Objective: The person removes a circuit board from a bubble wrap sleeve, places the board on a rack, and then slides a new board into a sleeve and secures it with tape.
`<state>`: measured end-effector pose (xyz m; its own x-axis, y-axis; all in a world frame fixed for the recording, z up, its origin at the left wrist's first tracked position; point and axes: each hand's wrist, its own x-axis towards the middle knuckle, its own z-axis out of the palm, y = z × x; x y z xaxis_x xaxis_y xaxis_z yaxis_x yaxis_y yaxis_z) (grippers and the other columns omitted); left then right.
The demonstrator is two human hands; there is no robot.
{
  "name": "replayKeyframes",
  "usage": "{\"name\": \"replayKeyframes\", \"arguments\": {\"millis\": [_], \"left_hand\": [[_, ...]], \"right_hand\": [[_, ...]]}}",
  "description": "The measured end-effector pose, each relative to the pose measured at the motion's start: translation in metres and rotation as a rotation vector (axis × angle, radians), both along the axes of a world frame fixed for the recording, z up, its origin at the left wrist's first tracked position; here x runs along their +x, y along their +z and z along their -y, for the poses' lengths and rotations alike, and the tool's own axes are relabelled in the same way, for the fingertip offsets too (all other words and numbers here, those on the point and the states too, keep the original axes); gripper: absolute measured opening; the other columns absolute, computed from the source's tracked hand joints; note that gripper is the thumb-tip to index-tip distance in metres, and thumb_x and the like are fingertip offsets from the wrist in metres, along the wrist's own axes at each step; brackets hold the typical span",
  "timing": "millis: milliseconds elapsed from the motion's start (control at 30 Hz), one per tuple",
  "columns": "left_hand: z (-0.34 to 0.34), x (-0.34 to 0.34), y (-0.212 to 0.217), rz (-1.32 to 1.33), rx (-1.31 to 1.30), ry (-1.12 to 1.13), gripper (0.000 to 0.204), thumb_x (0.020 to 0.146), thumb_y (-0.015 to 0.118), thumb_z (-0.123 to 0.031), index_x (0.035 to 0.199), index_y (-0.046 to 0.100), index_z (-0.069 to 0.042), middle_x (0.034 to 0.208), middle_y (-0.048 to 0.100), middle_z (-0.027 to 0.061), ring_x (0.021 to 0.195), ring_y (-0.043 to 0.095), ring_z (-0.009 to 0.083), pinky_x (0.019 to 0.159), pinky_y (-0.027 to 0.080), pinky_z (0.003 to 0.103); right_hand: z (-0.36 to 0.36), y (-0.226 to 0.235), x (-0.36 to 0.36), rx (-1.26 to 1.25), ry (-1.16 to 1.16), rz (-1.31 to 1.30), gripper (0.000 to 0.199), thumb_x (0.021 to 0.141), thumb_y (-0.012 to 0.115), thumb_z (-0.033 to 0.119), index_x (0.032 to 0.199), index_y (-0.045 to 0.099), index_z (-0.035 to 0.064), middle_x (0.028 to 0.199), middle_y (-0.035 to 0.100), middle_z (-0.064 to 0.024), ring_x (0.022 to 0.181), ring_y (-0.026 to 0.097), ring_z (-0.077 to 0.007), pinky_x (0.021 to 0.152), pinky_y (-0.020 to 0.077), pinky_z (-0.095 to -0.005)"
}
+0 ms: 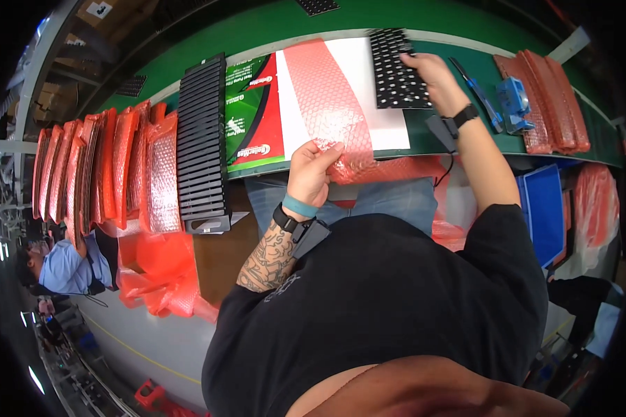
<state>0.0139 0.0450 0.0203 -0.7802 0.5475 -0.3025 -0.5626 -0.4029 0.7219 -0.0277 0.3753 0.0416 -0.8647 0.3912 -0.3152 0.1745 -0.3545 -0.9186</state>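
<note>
My left hand is closed with thumb and fingers pinching the near end of a red bubble-wrap sleeve. The sleeve lies lengthwise over a white sheet and hangs over the table's near edge. Further right, my right hand grips the right edge of a black panel with rows of small light marks or holes. Slight motion blur shows on the panel, which is over the white sheet's right part. Beside the sleeve, on the left, lies a printed green and red carton sheet.
A stack of black slatted pieces and many packed red bubble-wrap sleeves line the left. At right are a blue-handled cutter, a blue tape dispenser, more red sleeves and a blue bin. A person works at far left.
</note>
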Motion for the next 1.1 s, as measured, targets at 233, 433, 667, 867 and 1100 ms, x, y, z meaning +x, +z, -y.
{"name": "replayKeyframes", "arguments": {"millis": [233, 433, 667, 867, 1100], "left_hand": [[-0.014, 0.005, -0.038, -0.033, -0.086, 0.028, 0.011, 0.094, 0.065, 0.002, 0.104, 0.064, 0.007, 0.094, 0.072, 0.0118, 0.079, 0.07, 0.0165, 0.071, 0.057, 0.028], [-0.027, 0.009, -0.048, -0.003, -0.086, 0.07, 0.014, 0.092, 0.065, 0.005, 0.105, 0.064, 0.008, 0.094, 0.072, 0.012, 0.08, 0.07, 0.0163, 0.072, 0.057, 0.029], [-0.008, 0.002, -0.038, 0.16, 0.185, -0.037, 0.025, 0.101, 0.049, -0.002, 0.123, 0.057, 0.006, 0.115, 0.069, 0.0171, 0.101, 0.071, 0.0256, 0.086, 0.062, 0.039], [-0.001, -0.001, -0.041, 0.201, 0.268, -0.093, 0.028, 0.103, 0.041, -0.007, 0.126, 0.053, 0.004, 0.116, 0.067, 0.0177, 0.098, 0.071, 0.0279, 0.08, 0.063, 0.043], [-0.002, -0.003, -0.04, 0.219, 0.205, -0.047, 0.026, 0.107, 0.039, -0.016, 0.122, 0.053, -0.001, 0.103, 0.068, 0.0129, 0.082, 0.072, 0.0255, 0.065, 0.065, 0.043]], "right_hand": [[0.04, 0.038, 0.016, 0.175, 0.103, 0.026, 0.04, 0.095, 0.066, 0.011, 0.126, 0.055, -0.012, 0.099, 0.073, -0.0166, 0.078, 0.073, -0.0207, 0.066, 0.0607, -0.034], [0.111, 0.008, -0.015, 0.273, 0.265, -0.013, 0.066, 0.096, 0.064, 0.008, 0.152, 0.033, -0.0084, 0.105, 0.072, -0.0159, 0.082, 0.072, -0.0168, 0.069, 0.0595, -0.0289], [0.117, -0.018, -0.035, 0.219, 0.269, -0.047, 0.068, 0.097, 0.06, 0.001, 0.156, 0.026, -0.0045, 0.104, 0.072, -0.0154, 0.081, 0.072, -0.0167, 0.069, 0.0598, -0.0293], [0.114, -0.028, -0.043, 0.132, 0.238, -0.11, 0.067, 0.098, 0.058, 0.001, 0.157, 0.026, -0.0026, 0.103, 0.072, -0.0156, 0.078, 0.071, -0.0154, 0.068, 0.0593, -0.0284], [0.118, -0.028, -0.048, 0.235, 0.224, -0.044, 0.066, 0.099, 0.057, 0.001, 0.157, 0.026, -0.0011, 0.104, 0.073, -0.0138, 0.078, 0.071, -0.0136, 0.069, 0.0586, -0.027]]}}
